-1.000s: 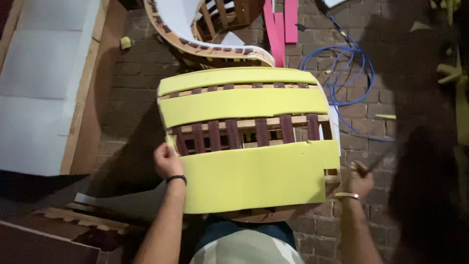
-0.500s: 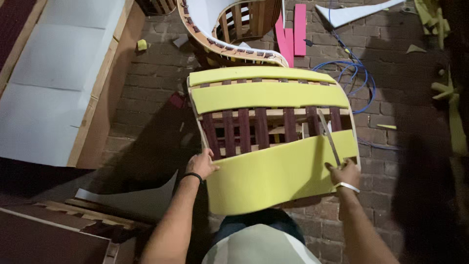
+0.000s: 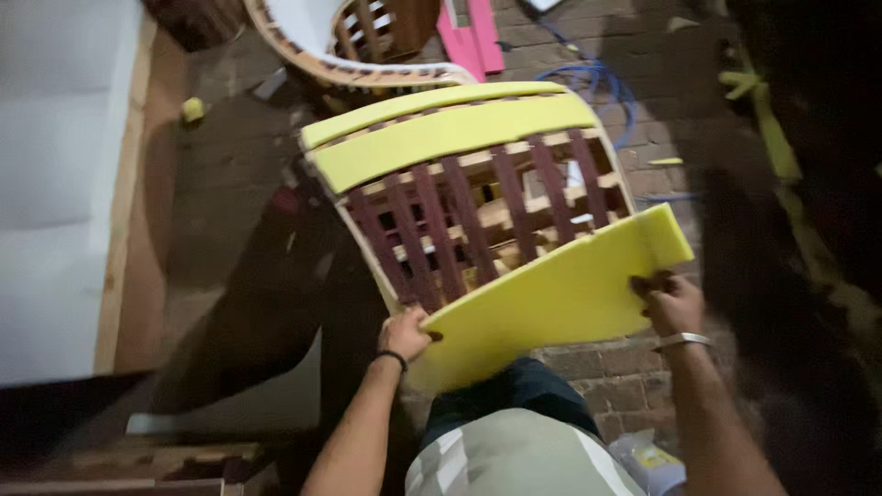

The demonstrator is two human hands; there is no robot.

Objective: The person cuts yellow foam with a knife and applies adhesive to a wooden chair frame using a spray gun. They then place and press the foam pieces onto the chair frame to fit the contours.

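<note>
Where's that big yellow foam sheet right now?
In the head view, the yellow foam sheet sits centre-low, gripped by the left hand and right hand, over the slatted wooden frame's near edge.

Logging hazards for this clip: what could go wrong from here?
The yellow foam sheet is pinched only at its edges by the left hand and right hand, so it may sag or tear. The slatted wooden frame stands tilted and could tip. The blue cable on the brick floor is a possible trip hazard.

On the brick floor [image 3: 230,184] I see a coiled blue hose [image 3: 611,92] near the top edge, pink foam strips [image 3: 478,37] beside it, and a white upholstered panel [image 3: 55,184] along the left edge.
</note>
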